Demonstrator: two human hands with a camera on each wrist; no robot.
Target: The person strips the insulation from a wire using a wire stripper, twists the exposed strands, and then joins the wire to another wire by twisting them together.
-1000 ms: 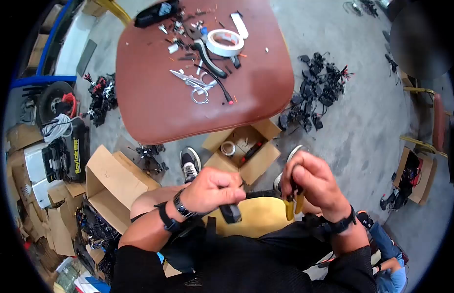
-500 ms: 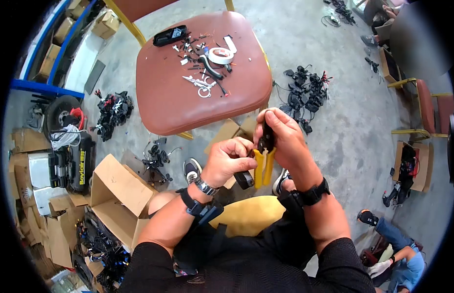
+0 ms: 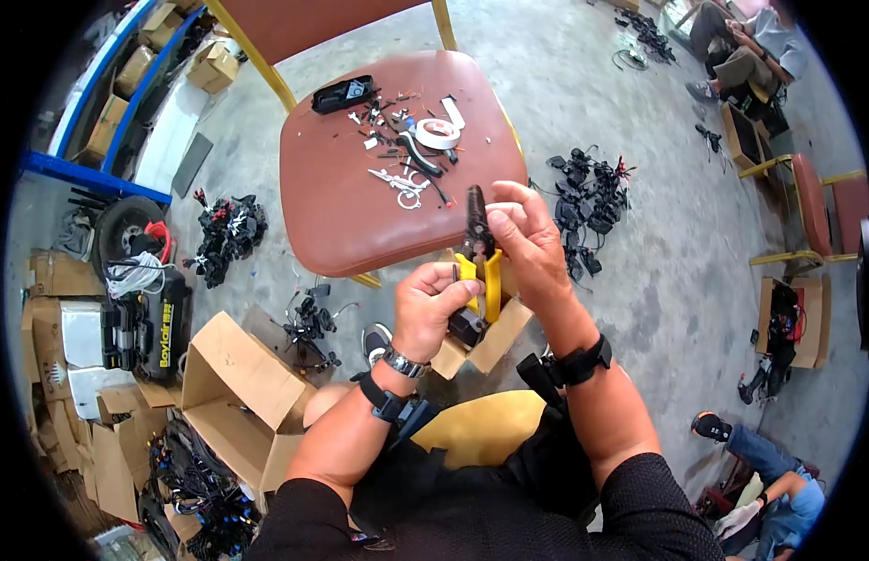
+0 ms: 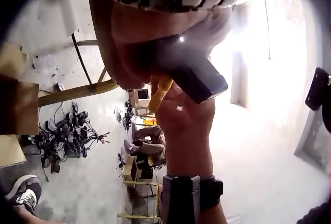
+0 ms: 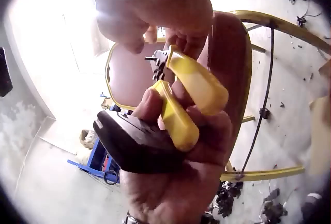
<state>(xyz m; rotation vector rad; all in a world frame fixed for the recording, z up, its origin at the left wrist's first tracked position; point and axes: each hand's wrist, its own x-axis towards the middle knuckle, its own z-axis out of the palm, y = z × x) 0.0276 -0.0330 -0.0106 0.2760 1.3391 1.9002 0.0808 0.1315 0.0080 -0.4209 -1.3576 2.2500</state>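
My left hand grips a black box-like block; in the right wrist view the block lies along the palm. Its thumb also presses against the yellow handle of the wire strippers, whose dark head points away from me. The two yellow handles stand spread apart in the right wrist view. My right hand is beside the tool's head, thumb near the pivot and fingers loosely extended. Part of that hand is hidden behind the handles.
A brown chair seat ahead holds scissors, a white tape roll and scraps. Cardboard boxes stand at left, black cable bundles on the floor. People sit at the right.
Both hands have come together and risen ahead, the wire strippers between them. The right fingers have loosened from the tool's head, while the left thumb has come onto a yellow handle.
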